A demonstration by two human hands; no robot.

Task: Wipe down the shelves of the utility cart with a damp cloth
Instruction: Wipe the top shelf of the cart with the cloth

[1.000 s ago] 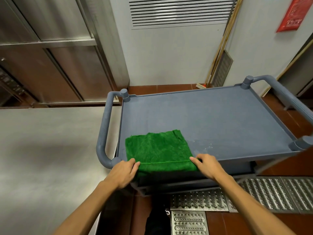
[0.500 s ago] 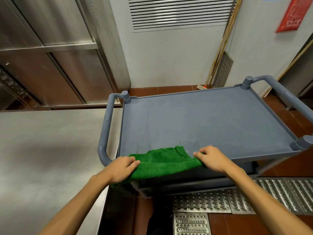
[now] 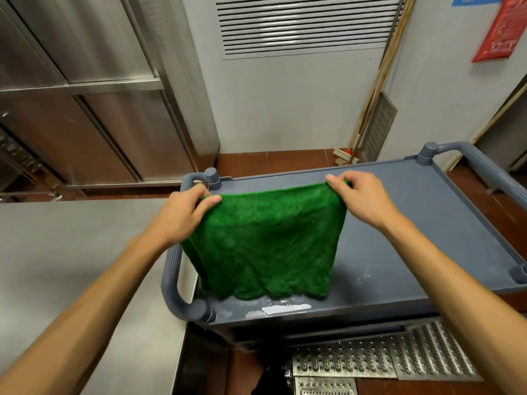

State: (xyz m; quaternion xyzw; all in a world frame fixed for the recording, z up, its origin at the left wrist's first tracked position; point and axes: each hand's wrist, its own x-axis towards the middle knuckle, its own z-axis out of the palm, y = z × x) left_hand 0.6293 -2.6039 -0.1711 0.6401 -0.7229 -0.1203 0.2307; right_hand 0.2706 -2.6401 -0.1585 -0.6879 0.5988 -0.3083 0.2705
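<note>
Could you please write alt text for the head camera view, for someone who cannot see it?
A left hand and a right hand each pinch a top corner of a green cloth, holding it up so it hangs over the top shelf of a grey cart. A wet-looking streak lies near the shelf's front edge; a steel counter stands on the left.

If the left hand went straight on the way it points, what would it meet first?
Probably the cart's far-left corner post, just beyond the left hand holding the green cloth; depth is unclear, so it might pass above.
</note>
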